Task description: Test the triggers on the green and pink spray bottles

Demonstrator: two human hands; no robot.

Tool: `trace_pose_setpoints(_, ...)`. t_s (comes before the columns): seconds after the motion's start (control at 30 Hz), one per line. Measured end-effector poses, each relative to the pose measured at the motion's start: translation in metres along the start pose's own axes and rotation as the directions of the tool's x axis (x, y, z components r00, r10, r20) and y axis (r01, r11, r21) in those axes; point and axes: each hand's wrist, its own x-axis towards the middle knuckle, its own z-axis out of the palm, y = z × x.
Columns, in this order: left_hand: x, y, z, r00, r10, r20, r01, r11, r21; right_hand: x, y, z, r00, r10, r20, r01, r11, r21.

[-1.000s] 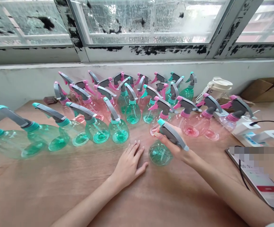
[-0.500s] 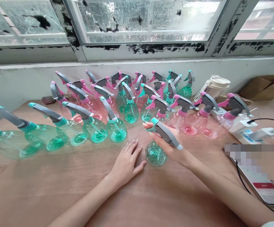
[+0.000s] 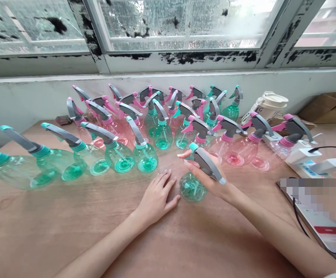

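Observation:
A clear green spray bottle [image 3: 193, 188] with a grey and teal trigger head stands upright on the wooden table [image 3: 104, 231]. My right hand [image 3: 211, 177] is wrapped round its neck under the trigger head, fingers on the far side and partly hidden. Just left of that bottle, my left hand [image 3: 158, 197] lies flat on the table, fingers spread and holding nothing. Beyond my left hand stands another green spray bottle [image 3: 145, 158], at the end of a row of green ones reaching left. Pink spray bottles [image 3: 241, 152] line up behind my right hand.
Several more pink and green spray bottles [image 3: 162, 135] crowd together towards the wall. At right are a lidded paper cup [image 3: 270, 104], a brown paper bag [image 3: 330, 108], a power strip with plugs [image 3: 305, 166], a black cable and a phone [image 3: 327, 231]. A window runs along the back.
The whole view has shifted slightly, so things sit a little further right. My right hand's fingers have moved slightly at the trigger. My left hand stays flat on the table.

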Motion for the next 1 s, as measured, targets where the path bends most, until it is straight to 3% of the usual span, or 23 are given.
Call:
trace_pose_setpoints(0.33,-0.001,-0.001,0.002,1.000,0.005,-0.008,-0.005,1.000,0.014,0.001,-0.005,0.001,0.999,-0.037,-0.030,0.035,0.996,-0.081)
trace_pose_setpoints(0.53,-0.001,-0.002,0.003,1.000,0.017,-0.016,-0.016,1.000,0.018,-0.006,-0.001,0.003,1.000,0.010,0.007,-0.010,1.000,0.017)
trace_pose_setpoints(0.73,-0.001,-0.001,0.002,1.000,0.020,-0.011,-0.020,0.999,0.030,-0.009,0.009,0.008,0.995,-0.069,-0.072,0.071,0.997,0.019)
trace_pose_setpoints(1.0,-0.001,-0.001,0.001,1.000,0.018,-0.024,-0.017,1.000,0.018,-0.009,0.008,0.008,0.991,-0.105,-0.086,0.105,0.994,-0.006)
